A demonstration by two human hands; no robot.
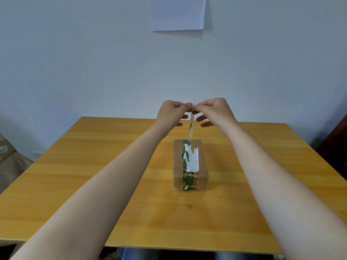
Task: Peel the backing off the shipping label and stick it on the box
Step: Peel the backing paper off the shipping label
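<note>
Two forearms of mine stretch over the wooden table (93, 166), where the taped cardboard box (178, 166) sits. Above its far end, my left hand (171, 113) and right hand (216, 111) each pinch the label (191, 126) by its top, with my other fingers loosely spread. A paper sheet (178, 14) hangs on the wall beyond.

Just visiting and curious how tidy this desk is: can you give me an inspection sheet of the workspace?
Surface: yellow wooden table, with the box standing on it.
Job's things: small white shipping label hanging edge-on above the brown cardboard box, which carries green tape.
Clutter: nothing seen.
Hands: left hand and right hand both pinch the label's top.
Cables: nothing seen.
Surroundings: pale wall with a white paper sheet on it; brown carton at far left.
</note>
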